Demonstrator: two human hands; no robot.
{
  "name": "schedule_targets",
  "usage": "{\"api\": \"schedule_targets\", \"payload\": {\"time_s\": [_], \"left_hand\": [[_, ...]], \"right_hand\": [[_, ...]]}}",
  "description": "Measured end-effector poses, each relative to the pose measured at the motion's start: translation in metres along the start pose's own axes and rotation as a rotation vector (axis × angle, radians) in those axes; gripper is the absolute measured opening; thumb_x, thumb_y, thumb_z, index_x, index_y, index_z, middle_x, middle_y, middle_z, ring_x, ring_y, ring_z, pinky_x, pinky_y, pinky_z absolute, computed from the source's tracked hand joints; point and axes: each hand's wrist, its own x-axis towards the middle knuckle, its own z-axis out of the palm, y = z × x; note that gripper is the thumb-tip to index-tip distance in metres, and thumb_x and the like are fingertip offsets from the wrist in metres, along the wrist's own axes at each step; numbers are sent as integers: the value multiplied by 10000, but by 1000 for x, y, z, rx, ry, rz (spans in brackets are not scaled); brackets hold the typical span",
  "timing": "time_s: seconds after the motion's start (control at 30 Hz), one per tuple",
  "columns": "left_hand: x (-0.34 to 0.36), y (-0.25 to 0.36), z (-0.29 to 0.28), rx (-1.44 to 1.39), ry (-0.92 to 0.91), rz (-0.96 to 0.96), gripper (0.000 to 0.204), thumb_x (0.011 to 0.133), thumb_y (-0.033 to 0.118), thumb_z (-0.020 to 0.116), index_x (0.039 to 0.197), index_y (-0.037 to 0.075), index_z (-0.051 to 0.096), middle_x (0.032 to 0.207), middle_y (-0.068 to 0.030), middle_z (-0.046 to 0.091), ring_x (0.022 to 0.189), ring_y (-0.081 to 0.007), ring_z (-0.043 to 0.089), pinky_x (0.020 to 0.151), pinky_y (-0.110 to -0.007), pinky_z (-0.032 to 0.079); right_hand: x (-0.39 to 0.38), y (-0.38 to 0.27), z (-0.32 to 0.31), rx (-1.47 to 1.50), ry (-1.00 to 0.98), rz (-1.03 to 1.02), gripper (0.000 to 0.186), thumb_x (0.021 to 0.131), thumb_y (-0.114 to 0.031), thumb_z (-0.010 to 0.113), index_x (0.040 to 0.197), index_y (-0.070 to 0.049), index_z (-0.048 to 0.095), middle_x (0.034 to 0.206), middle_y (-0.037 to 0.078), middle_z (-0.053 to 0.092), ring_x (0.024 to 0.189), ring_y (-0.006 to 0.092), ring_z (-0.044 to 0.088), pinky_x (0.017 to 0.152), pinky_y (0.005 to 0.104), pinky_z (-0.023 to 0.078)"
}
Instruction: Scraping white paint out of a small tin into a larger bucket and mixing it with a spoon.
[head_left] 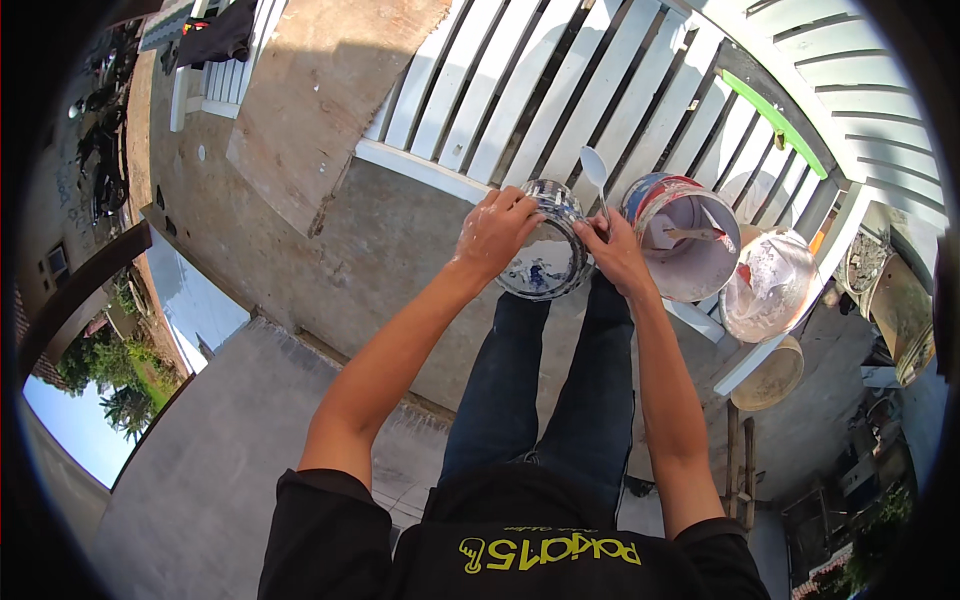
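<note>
A paint-smeared metal can [541, 262] is in front of me at the bench edge, its round end, streaked with white and blue, facing me. My left hand [492, 232] is closed over the can's left upper side, fingers curled onto it. My right hand [618, 252] is at the can's right rim and grips the thin handle of a pale spoon [594, 166], whose bowl points up and away. Whether its fingertips also press on the can's rim is hard to make out. What lies under the can is hidden.
White wooden slats [560, 90] stretch out ahead. Right of the can stand a paint bucket [688, 245] with a brush [697, 234] inside and a whitish pail [768, 285]. A green strip [770, 118] lies farther right. A plywood sheet [320, 100] rests to the left.
</note>
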Motion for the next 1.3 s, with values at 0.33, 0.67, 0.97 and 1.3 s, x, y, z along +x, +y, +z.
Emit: {"api": "schedule_targets", "payload": {"time_s": [0.33,0.67,0.97,1.3], "left_hand": [[-19,67,28,-1,82,-391,623,813,330,769,1367,163,540,1445,-246,376,1336,-501,339,951,-654,421],[-24,71,54,39,95,-509,1190,593,565,888,1567,258,277,1555,-341,77,1398,-619,95,1067,-743,222],[-22,63,52,114,33,-462,1221,558,569,896,1562,251,278,1522,-353,140,1371,-617,166,1108,-667,259],[-25,59,43,180,-74,-383,1185,586,495,913,1540,215,269,1491,-369,151,1377,-563,213,1057,-638,353]], "right_hand": [[11,4,-15,-263,-18,-44,356,933,-204,708,824,-93,387,813,-12,512,749,67,486,647,263,439],[-76,31,8,-316,336,-374,226,895,-33,627,778,20,442,955,183,598,918,328,627,773,410,479],[-60,41,20,225,324,-69,343,906,-115,695,753,-23,402,967,146,690,809,141,646,734,304,551],[-53,73,10,411,139,-55,370,893,-132,719,752,-48,387,911,114,703,789,121,632,738,290,528]]}}
